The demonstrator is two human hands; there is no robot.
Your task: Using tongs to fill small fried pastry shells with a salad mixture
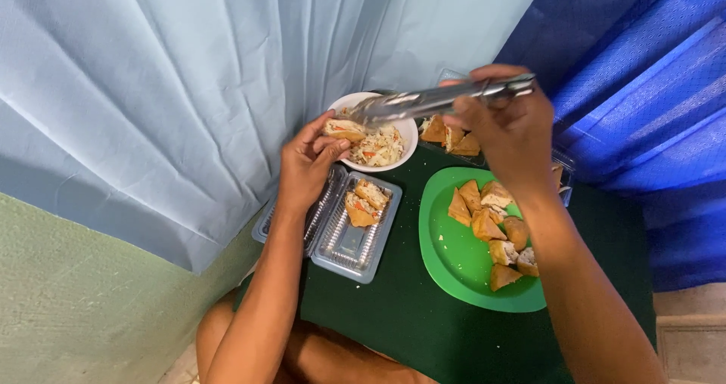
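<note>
Head view. The left hand [308, 159] grips a filled tofu piece [344, 129] between its fingertips, holding it at the near rim of the white bowl [408, 138]. The bowl holds shredded vegetable filling [380, 148]. The right hand [508, 131] is clenched around metal tongs [439, 100], which lie level above the bowl with their tips just beside the held piece; whether the tips touch it cannot be told.

Below the left hand an open clear plastic tray [355, 244] sits on the dark green table [393, 316]; two filled pieces [364, 202] lie at its far end. To the right, a green plate [454, 267] carries a heap of fried tofu [495, 229], partly hidden by the right forearm. More fried pieces [452, 137] rest in a clear container behind the bowl. Pale blue curtain [189, 89] hangs at left, dark blue cloth [643, 89] at right.
</note>
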